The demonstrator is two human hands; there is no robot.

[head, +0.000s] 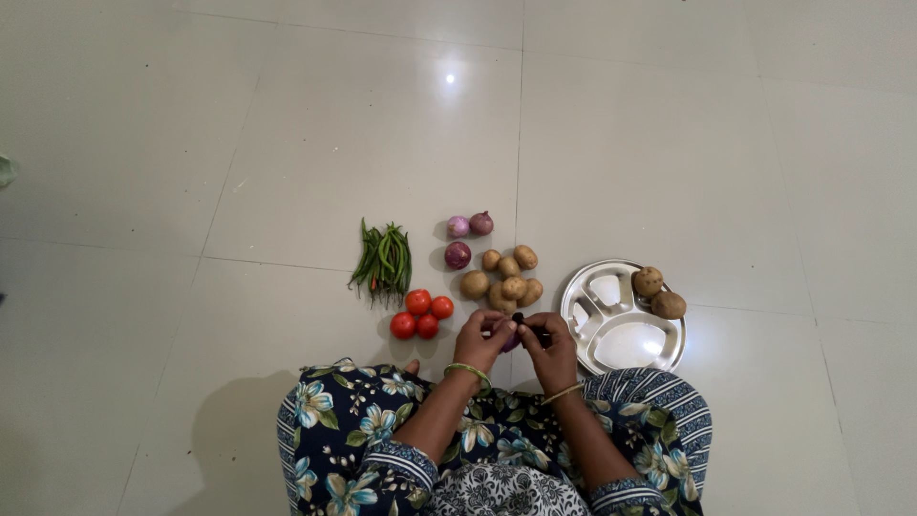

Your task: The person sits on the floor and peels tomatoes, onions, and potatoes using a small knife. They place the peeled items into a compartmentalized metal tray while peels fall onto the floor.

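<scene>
sitting on a pale tiled floor (287, 143), legs in blue floral cloth at the bottom edge. holding both hands close together, left hand (480, 338) and right hand (549, 344) almost touching, fingers of both curling round a small purple onion (513, 339) pinched between them, with a small dark thing (518, 317) at the fingertips, too small for telling what it is. hovering just in front of the knees, just below a heap of potatoes (504, 275). lying beyond the heap: three more purple onions (465, 237), two at the far edge and one nearer. spreading to the left, a bundle of green beans (384, 260), and below it four red tomatoes (420, 313) bunching just beside the left hand. resting to the right, a round steel compartment plate (621, 349), near edge close to the right knee, left rim just beside the right hand, carrying two potatoes (657, 292) at its far right rim, other compartments showing bare metal. stretching wide on the far side and to both sides of the cluster, open floor, crossing grout lines, a light glare (450, 78) shining far ahead.
</scene>
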